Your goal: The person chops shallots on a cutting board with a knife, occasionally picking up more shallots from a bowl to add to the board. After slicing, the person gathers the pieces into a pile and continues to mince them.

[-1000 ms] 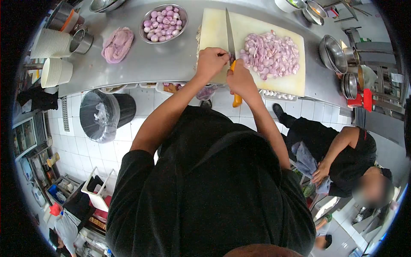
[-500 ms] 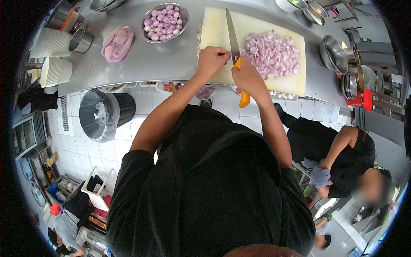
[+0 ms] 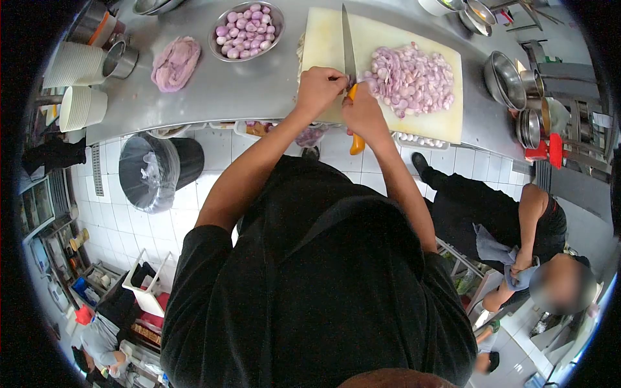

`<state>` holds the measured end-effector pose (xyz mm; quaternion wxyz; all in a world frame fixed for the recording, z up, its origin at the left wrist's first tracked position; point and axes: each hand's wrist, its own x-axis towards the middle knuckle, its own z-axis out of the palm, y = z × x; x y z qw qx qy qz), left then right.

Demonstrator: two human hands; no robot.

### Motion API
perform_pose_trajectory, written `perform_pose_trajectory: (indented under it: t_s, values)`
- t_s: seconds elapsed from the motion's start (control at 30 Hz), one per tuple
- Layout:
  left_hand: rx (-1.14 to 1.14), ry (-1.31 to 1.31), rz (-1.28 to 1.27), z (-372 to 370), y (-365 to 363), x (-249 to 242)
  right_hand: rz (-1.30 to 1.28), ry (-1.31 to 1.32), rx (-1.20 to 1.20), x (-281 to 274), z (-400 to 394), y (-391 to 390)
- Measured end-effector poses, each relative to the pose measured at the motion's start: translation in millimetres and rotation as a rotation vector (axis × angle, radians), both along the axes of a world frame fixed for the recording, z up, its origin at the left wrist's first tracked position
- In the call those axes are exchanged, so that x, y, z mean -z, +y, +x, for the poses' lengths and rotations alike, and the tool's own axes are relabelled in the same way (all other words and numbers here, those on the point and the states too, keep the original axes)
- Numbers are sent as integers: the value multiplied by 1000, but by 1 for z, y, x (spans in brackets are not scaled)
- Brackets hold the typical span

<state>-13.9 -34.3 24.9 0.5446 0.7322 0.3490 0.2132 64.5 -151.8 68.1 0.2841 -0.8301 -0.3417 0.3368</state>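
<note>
My right hand [image 3: 364, 115] is wrapped round the orange handle of a long knife [image 3: 349, 48], its blade pointing away over the white cutting board [image 3: 323, 32]. Beside the blade, my left hand [image 3: 318, 92] is closed in a pinch near the board's left part; what its fingertips hold is too small to make out. Sliced shallots [image 3: 414, 81] lie in a heap on the board, right of the knife. A metal bowl [image 3: 212, 40] of whole peeled shallots [image 3: 246, 29] stands to the left on the steel counter.
A pinkish cloth [image 3: 176, 63] and stacked white tubs [image 3: 83, 107] are on the counter's left. Metal bowls [image 3: 504, 81] stand at the right. Below are a lined black bin [image 3: 139, 171] and, at the right, a person [image 3: 475, 207] holding a grey cloth [image 3: 495, 247].
My right hand and the knife handle have shifted slightly left, and the blade stands more upright in view. The person at the right has moved their arms and the grey cloth.
</note>
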Motion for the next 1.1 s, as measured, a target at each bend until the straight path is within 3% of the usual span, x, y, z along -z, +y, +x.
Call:
perform_pose_trajectory:
  t_s: [0.23,0.33,0.57,0.8,0.97,1.1]
  values:
    - [19,-11,-54,-1,1,1,-88,90,-8,-68,-1,-6]
    - [5,-38,-77,0,1,4,-119,97,-14,-73,-3,-7]
    - [2,-9,-42,-1,2,1,-114,96,24,-65,-8,-7]
    - [-19,-50,-82,-2,0,1,3,15,17,-6,1,2]
    - [8,-13,-78,-1,3,8,-144,91,-18,-80,-6,-5]
    - [16,19,-71,-3,2,-1,-191,117,4,-84,-10,-10]
